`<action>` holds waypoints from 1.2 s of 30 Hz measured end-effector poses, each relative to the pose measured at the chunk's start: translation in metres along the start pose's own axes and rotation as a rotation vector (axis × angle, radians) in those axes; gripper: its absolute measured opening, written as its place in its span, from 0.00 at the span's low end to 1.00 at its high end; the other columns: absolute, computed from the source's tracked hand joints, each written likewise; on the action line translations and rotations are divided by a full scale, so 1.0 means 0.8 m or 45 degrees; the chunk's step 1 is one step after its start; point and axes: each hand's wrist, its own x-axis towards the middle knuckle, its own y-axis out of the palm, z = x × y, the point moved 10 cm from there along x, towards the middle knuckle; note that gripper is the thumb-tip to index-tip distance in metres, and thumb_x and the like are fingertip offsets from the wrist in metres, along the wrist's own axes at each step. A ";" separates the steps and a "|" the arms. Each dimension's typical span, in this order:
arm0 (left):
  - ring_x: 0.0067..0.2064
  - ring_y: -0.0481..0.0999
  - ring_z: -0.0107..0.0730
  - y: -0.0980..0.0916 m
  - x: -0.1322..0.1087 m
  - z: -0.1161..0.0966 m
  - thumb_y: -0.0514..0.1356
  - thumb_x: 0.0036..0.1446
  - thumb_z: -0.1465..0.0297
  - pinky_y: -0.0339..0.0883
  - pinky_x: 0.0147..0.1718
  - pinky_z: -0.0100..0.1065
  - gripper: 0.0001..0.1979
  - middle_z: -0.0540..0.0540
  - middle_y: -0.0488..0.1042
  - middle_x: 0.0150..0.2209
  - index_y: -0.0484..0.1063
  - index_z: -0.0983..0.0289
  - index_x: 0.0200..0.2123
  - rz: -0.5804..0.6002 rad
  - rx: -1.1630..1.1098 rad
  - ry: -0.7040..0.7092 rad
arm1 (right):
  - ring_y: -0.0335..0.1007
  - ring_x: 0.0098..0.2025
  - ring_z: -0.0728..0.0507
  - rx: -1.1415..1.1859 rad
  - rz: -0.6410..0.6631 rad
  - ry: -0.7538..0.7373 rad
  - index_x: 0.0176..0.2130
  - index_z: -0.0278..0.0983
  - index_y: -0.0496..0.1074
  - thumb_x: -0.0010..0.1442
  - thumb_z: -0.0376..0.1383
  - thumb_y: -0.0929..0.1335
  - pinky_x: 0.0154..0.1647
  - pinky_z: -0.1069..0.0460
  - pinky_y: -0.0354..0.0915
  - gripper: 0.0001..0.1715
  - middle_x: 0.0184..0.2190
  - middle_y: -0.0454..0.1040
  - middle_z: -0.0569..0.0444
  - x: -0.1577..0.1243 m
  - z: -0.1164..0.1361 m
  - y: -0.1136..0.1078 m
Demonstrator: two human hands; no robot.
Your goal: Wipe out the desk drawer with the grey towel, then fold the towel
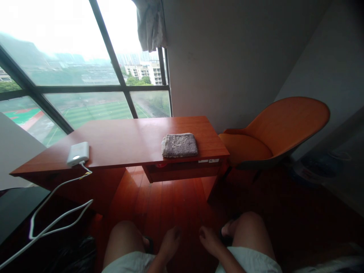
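My left hand (pixel 170 242) hangs between my knees, its fingers loosely curled and partly in shadow, with nothing visible in them. To its right, my right hand (pixel 209 240) is held in the same way, fingers curled in and no object seen. A gap separates the two hands, and neither touches the desk. Ahead of them on the reddish wooden desk (pixel 125 140) lies a folded grey-brown towel (pixel 179 145) with a pale pattern, close to the front edge. Farther left on the desk sits a white box-shaped device (pixel 78 153) with a cable plugged into it.
The white cable (pixel 57 184) loops down off the desk at the left. An orange chair (pixel 290 129) stands beyond the desk's right end. Below the desktop is a drawer (pixel 182 170). A large window (pixel 85 91) fills the left side, with a curtain (pixel 150 26) above.
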 end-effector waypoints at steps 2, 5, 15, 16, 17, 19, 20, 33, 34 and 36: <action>0.35 0.72 0.32 -0.001 -0.001 -0.001 0.50 0.54 0.77 0.58 0.33 0.29 0.09 0.52 0.74 0.32 0.69 0.64 0.31 0.001 0.002 -0.005 | 0.72 0.42 0.43 0.003 -0.003 -0.002 0.38 0.36 0.71 0.54 0.28 0.61 0.43 0.52 0.61 0.14 0.39 0.76 0.48 0.000 0.001 0.000; 0.36 0.72 0.32 -0.001 -0.001 -0.003 0.50 0.55 0.76 0.59 0.34 0.29 0.09 0.52 0.75 0.33 0.69 0.63 0.32 0.007 -0.005 -0.003 | 0.72 0.42 0.43 0.009 -0.005 -0.002 0.38 0.36 0.71 0.54 0.28 0.61 0.42 0.52 0.61 0.14 0.39 0.76 0.48 0.000 0.001 -0.001; 0.36 0.73 0.33 0.002 0.000 0.001 0.50 0.54 0.75 0.60 0.34 0.29 0.09 0.53 0.76 0.34 0.70 0.64 0.33 0.018 -0.008 0.010 | 0.72 0.42 0.43 0.016 0.004 -0.004 0.39 0.36 0.71 0.54 0.29 0.61 0.42 0.52 0.61 0.14 0.39 0.76 0.47 0.000 -0.001 0.000; 0.36 0.73 0.32 0.002 0.000 0.002 0.51 0.54 0.75 0.60 0.34 0.29 0.09 0.53 0.76 0.34 0.70 0.64 0.33 0.019 -0.005 0.010 | 0.72 0.41 0.43 0.017 0.006 -0.005 0.39 0.36 0.71 0.54 0.29 0.61 0.42 0.52 0.61 0.14 0.39 0.77 0.47 0.000 -0.001 0.001; 0.35 0.73 0.32 0.003 0.000 0.003 0.51 0.54 0.75 0.60 0.34 0.29 0.09 0.53 0.76 0.33 0.70 0.64 0.33 0.018 -0.004 0.010 | 0.72 0.41 0.43 0.017 0.008 -0.005 0.38 0.36 0.71 0.54 0.29 0.61 0.42 0.52 0.61 0.14 0.39 0.77 0.48 0.001 -0.002 0.001; 0.35 0.73 0.32 0.004 0.001 0.004 0.51 0.54 0.75 0.59 0.33 0.29 0.09 0.52 0.75 0.33 0.70 0.64 0.33 0.015 -0.002 0.015 | 0.72 0.42 0.43 0.015 0.010 -0.005 0.38 0.36 0.71 0.54 0.29 0.61 0.42 0.52 0.61 0.14 0.39 0.77 0.48 0.001 -0.003 0.002; 0.36 0.73 0.32 0.005 0.002 0.005 0.50 0.54 0.76 0.59 0.34 0.29 0.09 0.52 0.75 0.33 0.70 0.64 0.33 0.014 -0.002 0.021 | 0.72 0.42 0.43 0.014 0.011 -0.006 0.38 0.36 0.71 0.54 0.29 0.61 0.42 0.52 0.61 0.14 0.39 0.77 0.48 0.002 -0.003 0.003; 0.37 0.73 0.32 0.009 0.003 0.008 0.50 0.53 0.76 0.60 0.35 0.29 0.10 0.52 0.76 0.35 0.70 0.63 0.34 0.022 -0.001 0.048 | 0.72 0.43 0.43 -0.016 0.022 0.002 0.39 0.37 0.71 0.55 0.29 0.61 0.43 0.52 0.61 0.14 0.40 0.76 0.48 0.001 -0.004 0.004; 0.36 0.73 0.32 0.009 0.003 0.008 0.50 0.53 0.76 0.60 0.35 0.29 0.10 0.52 0.76 0.35 0.70 0.63 0.34 0.022 0.000 0.045 | 0.72 0.42 0.43 -0.019 0.024 0.002 0.39 0.37 0.71 0.55 0.29 0.60 0.43 0.52 0.61 0.14 0.40 0.76 0.48 0.001 -0.003 0.003; 0.36 0.73 0.32 0.009 0.003 0.009 0.50 0.54 0.76 0.60 0.35 0.29 0.10 0.53 0.76 0.35 0.70 0.63 0.34 0.020 0.007 0.038 | 0.72 0.42 0.43 -0.025 0.030 0.004 0.39 0.37 0.71 0.54 0.29 0.60 0.43 0.52 0.61 0.14 0.40 0.76 0.49 0.001 -0.003 0.003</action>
